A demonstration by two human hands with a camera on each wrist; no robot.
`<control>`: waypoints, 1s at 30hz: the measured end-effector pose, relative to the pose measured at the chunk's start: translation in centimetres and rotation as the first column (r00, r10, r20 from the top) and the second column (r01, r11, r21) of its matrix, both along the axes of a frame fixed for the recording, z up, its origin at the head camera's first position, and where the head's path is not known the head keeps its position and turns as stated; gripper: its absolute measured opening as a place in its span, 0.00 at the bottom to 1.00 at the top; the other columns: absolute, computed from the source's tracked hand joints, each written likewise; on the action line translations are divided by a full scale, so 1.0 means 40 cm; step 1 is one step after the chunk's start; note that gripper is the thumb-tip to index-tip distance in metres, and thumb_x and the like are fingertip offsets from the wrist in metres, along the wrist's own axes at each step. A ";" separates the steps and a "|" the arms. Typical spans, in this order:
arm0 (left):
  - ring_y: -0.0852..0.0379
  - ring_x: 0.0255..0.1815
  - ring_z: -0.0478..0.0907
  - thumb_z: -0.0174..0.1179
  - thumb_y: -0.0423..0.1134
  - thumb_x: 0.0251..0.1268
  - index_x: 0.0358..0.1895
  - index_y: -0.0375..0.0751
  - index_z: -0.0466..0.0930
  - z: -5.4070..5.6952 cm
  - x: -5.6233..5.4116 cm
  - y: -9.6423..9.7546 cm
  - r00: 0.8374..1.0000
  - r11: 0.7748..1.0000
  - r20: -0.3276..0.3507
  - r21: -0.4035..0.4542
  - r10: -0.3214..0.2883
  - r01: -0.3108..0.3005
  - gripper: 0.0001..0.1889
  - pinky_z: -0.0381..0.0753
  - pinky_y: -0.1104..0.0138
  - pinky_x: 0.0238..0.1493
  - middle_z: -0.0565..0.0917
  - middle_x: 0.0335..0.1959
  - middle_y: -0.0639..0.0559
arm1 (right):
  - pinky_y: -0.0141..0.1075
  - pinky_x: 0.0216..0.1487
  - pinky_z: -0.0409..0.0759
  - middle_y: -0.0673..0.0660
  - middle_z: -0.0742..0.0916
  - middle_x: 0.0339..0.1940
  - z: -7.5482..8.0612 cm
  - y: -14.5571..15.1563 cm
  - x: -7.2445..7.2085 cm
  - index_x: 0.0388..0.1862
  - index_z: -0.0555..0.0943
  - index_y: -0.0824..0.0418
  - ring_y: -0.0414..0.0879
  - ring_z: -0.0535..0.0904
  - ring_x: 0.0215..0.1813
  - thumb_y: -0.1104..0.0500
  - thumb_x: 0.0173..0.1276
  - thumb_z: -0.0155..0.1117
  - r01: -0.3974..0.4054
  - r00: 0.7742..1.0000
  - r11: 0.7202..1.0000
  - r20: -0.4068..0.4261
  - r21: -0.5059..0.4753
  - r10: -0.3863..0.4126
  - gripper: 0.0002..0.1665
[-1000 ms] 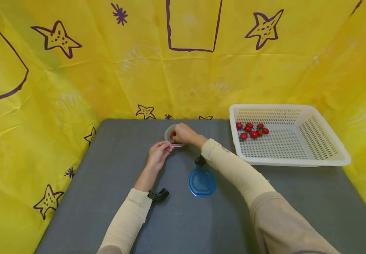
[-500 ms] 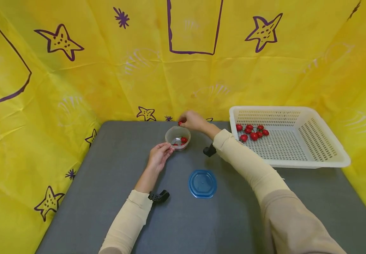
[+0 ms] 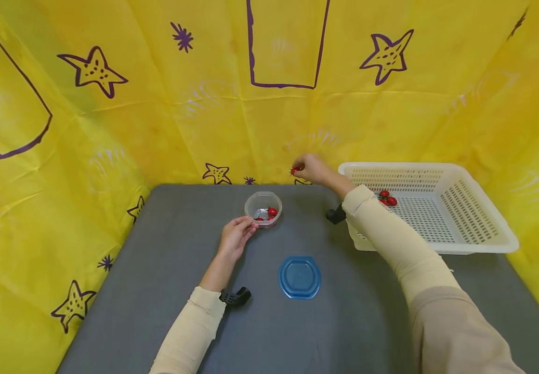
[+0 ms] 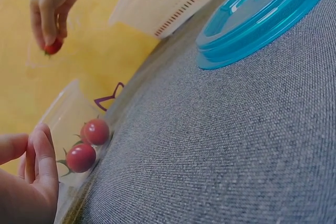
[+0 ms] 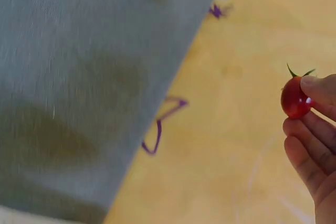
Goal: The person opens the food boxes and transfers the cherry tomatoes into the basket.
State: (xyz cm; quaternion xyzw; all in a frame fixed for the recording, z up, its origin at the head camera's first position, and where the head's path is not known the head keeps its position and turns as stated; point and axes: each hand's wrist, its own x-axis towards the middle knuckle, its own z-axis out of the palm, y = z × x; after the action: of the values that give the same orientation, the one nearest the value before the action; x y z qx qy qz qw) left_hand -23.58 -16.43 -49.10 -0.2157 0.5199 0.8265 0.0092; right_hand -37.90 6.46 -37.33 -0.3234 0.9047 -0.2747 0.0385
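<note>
My left hand (image 3: 235,238) pinches the near-left rim of a small clear plastic container (image 3: 251,205) on the table. A few cherry tomatoes (image 4: 81,157) with green stems lie inside it. Up and to the right, raised above the table's far edge, my right hand (image 3: 315,170) holds one cherry tomato (image 5: 294,98) between thumb and fingertips. This tomato hangs clear of both the container and the white basket. In the right wrist view its green stem end points up.
A blue lid (image 3: 299,278) lies flat on the grey table (image 3: 269,332), nearer than the container. At the right stands a white perforated basket (image 3: 480,208) with cherry tomatoes (image 3: 391,201) in it, partly hidden by my right forearm. A yellow patterned cloth (image 3: 157,130) hangs behind.
My right hand has come out of the container with a cherry tomato and moved right toward the basket. My left hand keeps its hold on the rim.
</note>
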 end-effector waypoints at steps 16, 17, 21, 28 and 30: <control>0.63 0.28 0.83 0.57 0.30 0.69 0.42 0.36 0.75 0.000 0.004 -0.001 1.000 1.000 0.012 -0.004 0.000 0.000 0.03 0.84 0.74 0.36 0.84 0.26 0.53 | 0.54 0.53 0.77 0.70 0.86 0.46 0.069 0.234 -0.023 0.46 0.82 0.71 0.63 0.80 0.50 0.62 0.67 0.61 0.200 0.979 0.976 -0.051 0.087 -0.196 0.14; 0.63 0.28 0.83 0.57 0.30 0.69 0.42 0.36 0.74 0.000 0.004 0.000 1.000 1.000 0.012 -0.004 -0.001 0.001 0.03 0.84 0.74 0.36 0.84 0.26 0.53 | 0.54 0.53 0.77 0.70 0.86 0.47 0.071 0.248 -0.023 0.47 0.82 0.72 0.64 0.80 0.50 0.62 0.67 0.61 0.210 0.977 0.974 -0.040 0.089 -0.207 0.15; 0.63 0.27 0.83 0.57 0.30 0.69 0.43 0.36 0.74 0.004 0.004 0.001 1.000 1.000 0.012 -0.006 0.004 -0.004 0.04 0.83 0.75 0.36 0.83 0.26 0.54 | 0.55 0.55 0.76 0.72 0.85 0.48 0.071 0.298 -0.024 0.49 0.80 0.73 0.65 0.79 0.51 0.62 0.68 0.61 0.241 0.970 0.964 -0.007 0.110 -0.242 0.16; 0.64 0.28 0.82 0.56 0.30 0.69 0.45 0.35 0.74 0.002 0.001 0.001 1.000 1.000 0.000 -0.002 -0.013 0.013 0.05 0.83 0.75 0.36 0.83 0.26 0.54 | 0.56 0.54 0.76 0.73 0.84 0.47 0.048 0.376 -0.020 0.47 0.81 0.74 0.65 0.79 0.49 0.63 0.67 0.61 0.296 0.954 0.946 0.005 0.134 -0.299 0.15; 0.64 0.28 0.82 0.56 0.30 0.70 0.46 0.34 0.74 0.001 0.002 0.002 1.000 1.000 0.007 -0.002 -0.015 0.015 0.06 0.83 0.75 0.36 0.83 0.26 0.54 | 0.57 0.54 0.76 0.73 0.84 0.47 0.040 0.397 -0.017 0.47 0.80 0.74 0.65 0.79 0.49 0.63 0.67 0.61 0.305 0.951 0.941 0.011 0.148 -0.310 0.15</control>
State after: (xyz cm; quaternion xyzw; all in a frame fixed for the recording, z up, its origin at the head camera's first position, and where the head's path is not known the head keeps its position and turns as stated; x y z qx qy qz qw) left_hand -23.50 -16.36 -49.06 -0.2146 0.5225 0.8250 0.0169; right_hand -38.58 22.36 -35.74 -0.1699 0.9608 -0.2167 0.0337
